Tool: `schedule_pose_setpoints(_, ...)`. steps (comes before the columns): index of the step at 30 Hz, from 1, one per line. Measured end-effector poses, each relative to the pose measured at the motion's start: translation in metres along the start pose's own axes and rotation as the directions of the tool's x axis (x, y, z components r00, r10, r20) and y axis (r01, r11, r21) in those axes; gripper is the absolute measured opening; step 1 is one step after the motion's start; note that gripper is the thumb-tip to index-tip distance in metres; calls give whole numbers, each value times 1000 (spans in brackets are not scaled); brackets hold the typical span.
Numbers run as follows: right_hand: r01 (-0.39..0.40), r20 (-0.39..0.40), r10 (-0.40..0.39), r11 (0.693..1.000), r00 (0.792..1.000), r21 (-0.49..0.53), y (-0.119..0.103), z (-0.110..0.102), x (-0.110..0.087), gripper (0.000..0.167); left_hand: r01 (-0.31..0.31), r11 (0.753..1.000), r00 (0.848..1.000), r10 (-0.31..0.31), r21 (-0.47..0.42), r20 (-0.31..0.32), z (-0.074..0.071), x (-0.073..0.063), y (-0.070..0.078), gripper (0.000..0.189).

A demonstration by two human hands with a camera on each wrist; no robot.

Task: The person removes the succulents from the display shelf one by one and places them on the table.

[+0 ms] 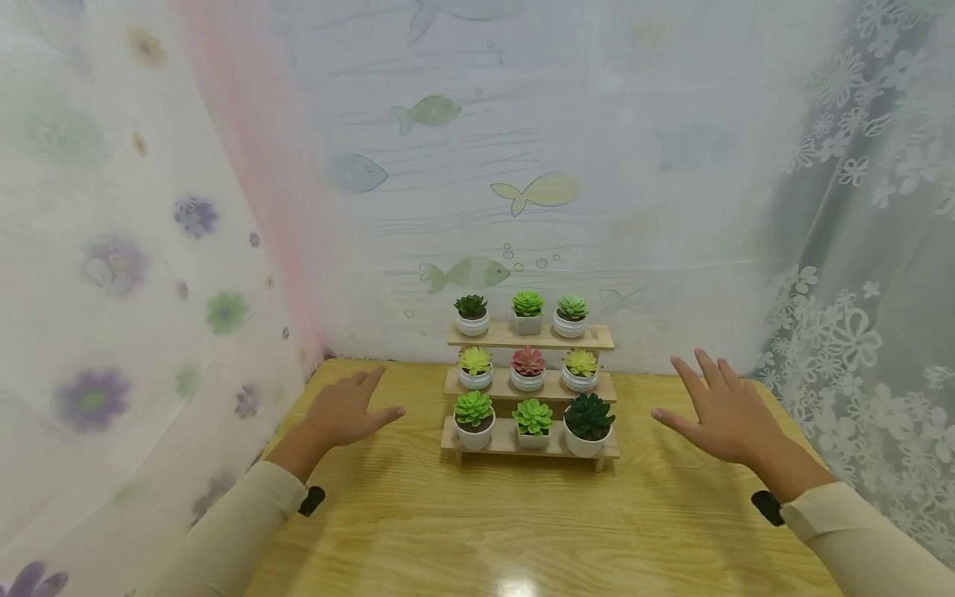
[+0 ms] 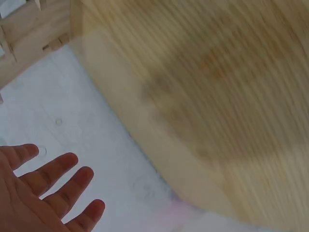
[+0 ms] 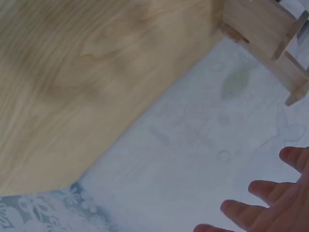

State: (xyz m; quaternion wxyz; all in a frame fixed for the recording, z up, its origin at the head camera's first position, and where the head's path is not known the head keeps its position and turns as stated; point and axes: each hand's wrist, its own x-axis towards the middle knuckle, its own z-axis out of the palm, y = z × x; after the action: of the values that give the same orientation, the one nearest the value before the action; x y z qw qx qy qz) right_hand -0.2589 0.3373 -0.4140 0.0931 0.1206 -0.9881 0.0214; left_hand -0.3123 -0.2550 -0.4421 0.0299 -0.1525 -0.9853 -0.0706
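Observation:
A three-tier wooden stand (image 1: 531,448) holds several small potted succulents in white pots. On its top tier are a dark green succulent (image 1: 472,308), a bright green one (image 1: 527,305) and a pale green one (image 1: 572,309). A red succulent (image 1: 528,361) sits between two yellow ones on the middle tier. The bottom tier carries two light green plants and a large dark green succulent (image 1: 589,417). Left of the stand, my left hand (image 1: 346,408) is held over the table with fingers extended. My right hand (image 1: 719,414) spreads its fingers on the other side. Both hold nothing.
The wood-grain table (image 1: 477,522) ends at a back edge behind the stand. A fish-printed curtain (image 1: 537,124) hangs right behind it. Flower-patterned curtains (image 1: 97,332) enclose the left side, and a lacy floral one (image 1: 850,348) the right.

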Motion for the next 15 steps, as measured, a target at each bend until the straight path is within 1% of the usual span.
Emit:
schedule_pose_setpoints(3,26,-26,-25,999,999,34,-5,-3,7,99,26,995,999,-22,-97,43,11,4,10,99)
schedule_pose_setpoints(6,25,-19,-24,997,1000,70,-11,-7,15,98,39,976,998,-27,-216,59,23,9,19,98)
schedule_pose_setpoints(10,15,-2,-15,997,1000,80,-18,-11,25,98,36,928,999,-19,-370,50,38,14,29,94)
schedule_pose_setpoints(13,17,1,-17,997,1000,78,-23,-13,31,97,43,896,998,-22,-442,53,48,18,34,87)
schedule_pose_setpoints(15,19,2,-19,997,1000,77,-25,-14,35,96,55,880,998,-30,-472,60,53,19,37,81)
